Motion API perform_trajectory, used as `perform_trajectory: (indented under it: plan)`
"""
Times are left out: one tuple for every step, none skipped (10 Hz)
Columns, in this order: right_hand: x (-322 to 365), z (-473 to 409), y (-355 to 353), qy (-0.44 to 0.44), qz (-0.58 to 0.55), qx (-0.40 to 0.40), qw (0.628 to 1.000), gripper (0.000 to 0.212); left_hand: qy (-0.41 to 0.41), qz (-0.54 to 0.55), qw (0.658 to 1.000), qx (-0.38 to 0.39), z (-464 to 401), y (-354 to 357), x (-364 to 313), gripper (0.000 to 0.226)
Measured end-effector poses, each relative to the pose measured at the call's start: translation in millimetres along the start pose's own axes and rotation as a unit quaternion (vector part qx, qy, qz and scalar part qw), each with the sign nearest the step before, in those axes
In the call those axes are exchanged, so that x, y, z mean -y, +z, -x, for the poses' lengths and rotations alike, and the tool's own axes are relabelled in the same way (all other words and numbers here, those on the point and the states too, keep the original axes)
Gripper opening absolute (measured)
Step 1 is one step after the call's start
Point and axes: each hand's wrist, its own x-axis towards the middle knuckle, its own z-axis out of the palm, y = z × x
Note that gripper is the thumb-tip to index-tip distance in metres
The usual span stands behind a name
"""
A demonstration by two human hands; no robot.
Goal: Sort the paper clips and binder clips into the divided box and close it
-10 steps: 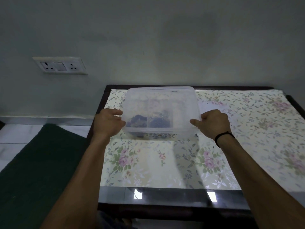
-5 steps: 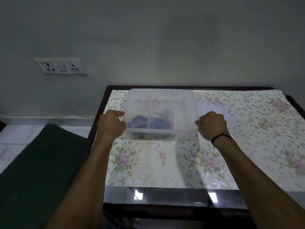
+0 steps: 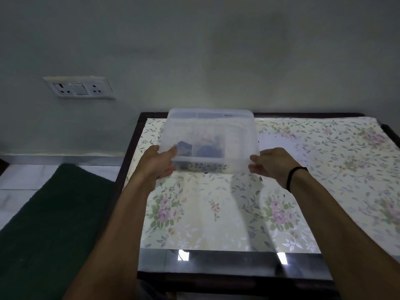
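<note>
The divided box (image 3: 229, 135) is translucent plastic with its lid on, and it stands at the back left of the floral table (image 3: 216, 213). Through the lid I see two dark heaps of clips, one (image 3: 184, 147) in a left compartment and one (image 3: 208, 150) beside it; I cannot tell which kind is which. My left hand (image 3: 158, 164) holds the near left corner, thumb on the lid and fingers underneath. My right hand (image 3: 272, 164) holds the near right corner with loosely spread fingers.
The table's dark frame (image 3: 216, 278) shows along its near and left edges. A wall with a socket plate (image 3: 80, 88) rises right behind the box. A dark green mat (image 3: 47, 224) lies on the floor to the left. My right wrist wears a black band (image 3: 292, 176).
Both hands slid from the box's sides to its near corners, and their fingers loosened. The box now reaches the table's back edge.
</note>
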Motion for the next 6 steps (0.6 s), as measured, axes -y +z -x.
perform_trajectory:
  plan:
    - [4.8,-7.1,12.6,-0.012,-0.092,0.01,0.996,0.017,-0.005,0.078,0.996,0.034,-2.4,5.7,-3.2,0.052]
    - [9.4,-11.7,23.6,-0.015,-0.138,0.024,0.99,0.015,-0.02,0.136,0.989,0.052,-10.5,8.0,-1.3,0.074]
    - [7.6,-17.1,29.6,-0.03,-0.134,0.031,0.99,0.034,-0.018,0.126,0.99,0.052,-10.9,10.3,1.3,0.075]
    - [3.9,-20.0,29.4,-0.037,-0.11,0.038,0.993,0.043,-0.01,0.094,0.995,0.041,-5.6,13.5,2.8,0.067]
    - [0.0,-15.7,32.5,-0.03,-0.1,0.041,0.994,0.046,0.029,0.05,0.998,-0.004,3.7,20.9,2.5,0.063]
    - [-2.6,12.7,39.3,-0.04,-0.021,0.014,0.999,0.048,0.112,-0.073,0.988,-0.072,22.0,25.0,7.4,0.065]
